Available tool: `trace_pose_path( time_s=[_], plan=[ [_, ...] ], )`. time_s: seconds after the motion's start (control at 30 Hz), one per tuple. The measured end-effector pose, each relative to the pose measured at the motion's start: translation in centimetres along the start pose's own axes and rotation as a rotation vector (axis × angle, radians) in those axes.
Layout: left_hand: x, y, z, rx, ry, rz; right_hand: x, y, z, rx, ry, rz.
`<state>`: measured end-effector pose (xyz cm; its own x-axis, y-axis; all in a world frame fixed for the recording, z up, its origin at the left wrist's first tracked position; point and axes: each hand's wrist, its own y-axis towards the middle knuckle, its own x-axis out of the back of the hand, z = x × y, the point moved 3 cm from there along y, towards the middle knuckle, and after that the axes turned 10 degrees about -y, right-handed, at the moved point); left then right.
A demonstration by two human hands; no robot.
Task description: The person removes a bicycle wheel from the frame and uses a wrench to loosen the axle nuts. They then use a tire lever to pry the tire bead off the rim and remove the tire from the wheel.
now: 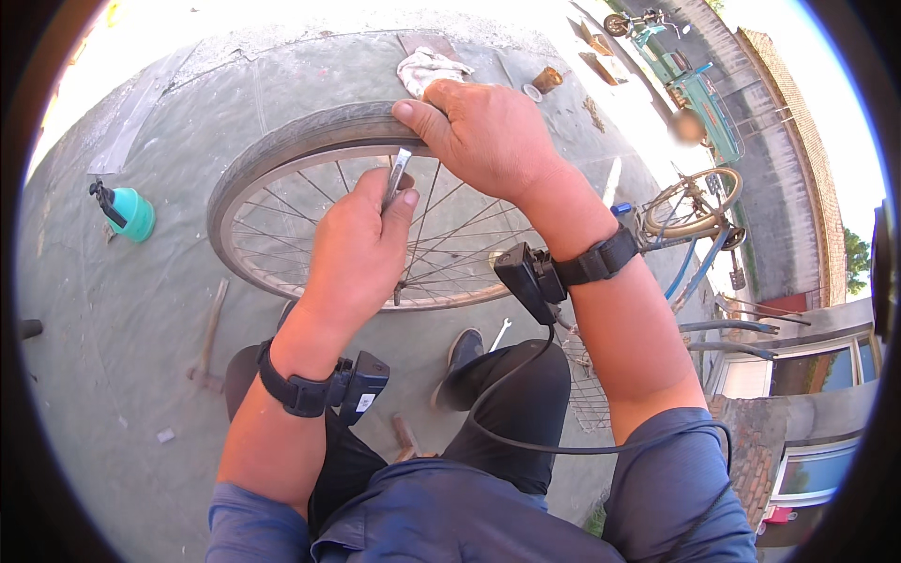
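A bicycle wheel (249,155) stands tilted in front of me, its grey tyre (282,138) around a silver rim with thin spokes. My left hand (355,249) is closed around a slim silver tyre lever (398,172), whose flat tip points up near the rim's upper inner edge. Whether the tip is hooked under the tyre I cannot tell. My right hand (493,136) grips the top of the tyre, thumb over its near side and the other fingers hidden behind it.
On the ground lie a hammer (208,342) and a wrench (504,332). A green spray bottle (131,216) is at left; a cloth (427,68) and brown can (547,80) lie beyond the wheel. The upturned bicycle's other wheel (694,199) is at right. A cable (572,449) crosses my lap.
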<state>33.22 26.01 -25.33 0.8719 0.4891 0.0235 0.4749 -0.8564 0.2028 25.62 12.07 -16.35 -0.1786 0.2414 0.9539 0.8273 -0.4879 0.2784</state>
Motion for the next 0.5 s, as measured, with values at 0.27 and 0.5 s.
trace_pose_path(
  time_s=[0.27,0.5],
  plan=[
    [2.6,1.1,-0.5,-0.196,0.303,-0.058,-1.4,1.8,-3.2,-0.077,0.183,0.166],
    [5.1,3.9,-0.5,-0.206,0.282,0.097,-2.9,2.8,-4.8,-0.160,0.324,0.270]
  ],
)
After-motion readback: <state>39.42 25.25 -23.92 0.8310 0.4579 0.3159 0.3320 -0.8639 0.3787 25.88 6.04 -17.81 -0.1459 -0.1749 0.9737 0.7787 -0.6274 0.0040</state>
